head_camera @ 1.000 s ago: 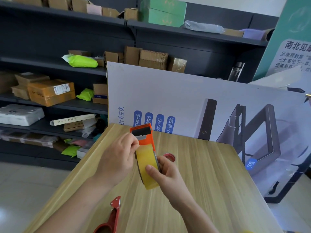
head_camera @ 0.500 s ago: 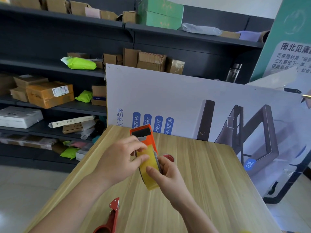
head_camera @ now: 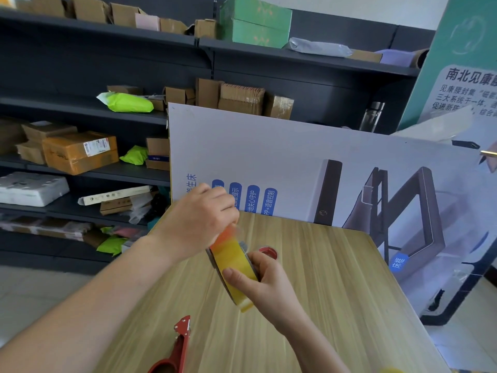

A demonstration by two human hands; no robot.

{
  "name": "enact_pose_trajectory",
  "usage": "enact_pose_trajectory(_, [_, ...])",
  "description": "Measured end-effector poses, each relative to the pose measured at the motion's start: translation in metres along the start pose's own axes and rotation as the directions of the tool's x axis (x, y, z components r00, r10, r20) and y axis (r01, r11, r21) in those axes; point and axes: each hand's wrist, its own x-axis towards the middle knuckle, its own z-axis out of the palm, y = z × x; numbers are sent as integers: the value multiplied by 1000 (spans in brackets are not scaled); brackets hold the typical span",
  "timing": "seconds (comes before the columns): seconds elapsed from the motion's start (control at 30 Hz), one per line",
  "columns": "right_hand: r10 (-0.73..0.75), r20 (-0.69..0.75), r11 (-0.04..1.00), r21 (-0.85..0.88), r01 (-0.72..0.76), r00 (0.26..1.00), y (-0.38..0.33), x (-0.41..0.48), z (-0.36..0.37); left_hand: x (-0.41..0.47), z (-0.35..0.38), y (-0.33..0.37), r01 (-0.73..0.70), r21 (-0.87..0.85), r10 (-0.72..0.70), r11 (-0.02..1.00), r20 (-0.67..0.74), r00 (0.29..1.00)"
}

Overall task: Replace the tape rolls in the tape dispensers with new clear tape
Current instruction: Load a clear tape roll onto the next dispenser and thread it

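Note:
An orange tape dispenser (head_camera: 225, 236) carrying a yellowish clear tape roll (head_camera: 236, 267) is held above the wooden table (head_camera: 322, 292). My right hand (head_camera: 265, 281) grips the roll and dispenser from below, thumb across the tape's face. My left hand (head_camera: 200, 220) covers the dispenser's upper end, its fingers curled and pinching there; the orange top is blurred and mostly hidden. A second, red dispenser (head_camera: 174, 351) lies at the table's near edge. A small red piece (head_camera: 269, 253) lies on the table behind my right hand.
A large white printed board (head_camera: 309, 168) leans at the table's far edge. Dark shelves (head_camera: 80, 111) with cardboard boxes and green packets stand behind on the left. A teal banner (head_camera: 462, 63) stands at the right.
My left hand has moved up and over the dispenser's top, now hiding the orange head and black blade part that showed earlier. The right hand keeps its grip on the roll.

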Motion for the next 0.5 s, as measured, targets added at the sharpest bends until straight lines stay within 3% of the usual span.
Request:
enact_pose_trajectory(0.17, [58,13,997,-52,-57,998,-8,-2,-1,16,-9,-9,-2,-105,10,994,74,997])
enact_pose_trajectory(0.33, [86,23,990,-114,-82,996,-11,-6,1,27,-13,-14,133,-174,-68,976,334,940])
enact_pose_trajectory(0.5, [120,-63,982,-140,-128,991,-14,-4,0,29,-15,-10,136,-130,-88,982,322,943])
